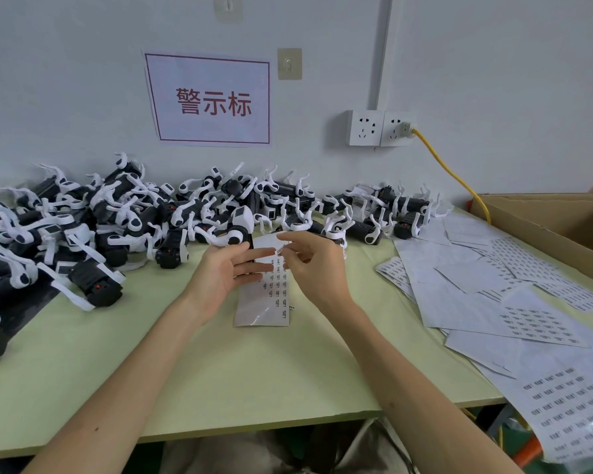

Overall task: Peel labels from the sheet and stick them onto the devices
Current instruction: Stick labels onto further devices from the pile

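Brightness: bright, even, cool white over the wall (493, 63) and the pale green table (254, 378).
Shadows: soft and faint beneath both forearms; deeper among the pile of devices (93, 217) and under the table's front edge.
Glare: a pale sheen on the lower part of the label sheet (261, 313).
Blur: slight softness at the right hand (314, 265) and the label (280, 251) it pinches; the print is too small to read.
Dark detail: the device (243, 230) gripped by the left hand (220, 271) shows little detail in its black body.
Distortion: wide-angle; the table edge bows, the wall conduit (384, 53) leans, and the forearms stretch toward the corners.
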